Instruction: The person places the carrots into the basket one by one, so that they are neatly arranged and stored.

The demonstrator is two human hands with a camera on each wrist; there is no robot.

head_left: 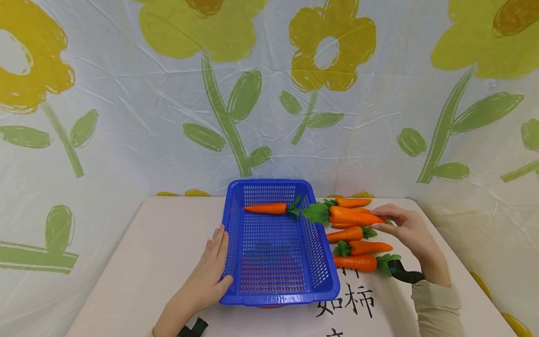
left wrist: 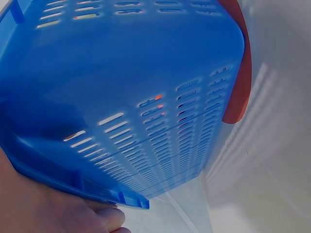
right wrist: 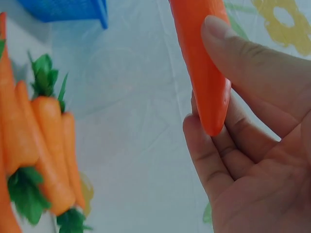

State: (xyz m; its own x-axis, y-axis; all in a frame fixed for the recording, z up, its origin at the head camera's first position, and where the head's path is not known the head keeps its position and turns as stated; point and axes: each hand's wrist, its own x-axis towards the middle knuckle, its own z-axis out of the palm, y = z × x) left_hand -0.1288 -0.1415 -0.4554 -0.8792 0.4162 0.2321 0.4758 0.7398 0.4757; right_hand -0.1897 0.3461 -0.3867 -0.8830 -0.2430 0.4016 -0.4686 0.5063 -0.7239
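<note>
A blue plastic basket [head_left: 273,262] with slotted walls stands in the middle of the table, with one orange carrot [head_left: 266,208] with green leaves lying inside near its far end. My left hand [head_left: 209,271] rests along the basket's left rim, its fingers straight. Seen from the left wrist, that hand [left wrist: 53,208] touches the rim from outside. My right hand [head_left: 406,229] pinches another carrot [head_left: 347,216] near its tip, to the right of the basket, leaves pointing left toward the rim. In the right wrist view, the thumb and fingers hold this carrot's [right wrist: 209,82] tapered end.
Several more carrots [head_left: 370,248] lie on the table right of the basket, some partly behind its wall. Black characters [head_left: 359,299] mark the tabletop near the basket's front right. A flower-printed sheet [head_left: 269,117] hangs behind the table. A brown-red edge [left wrist: 240,92] shows beneath the basket.
</note>
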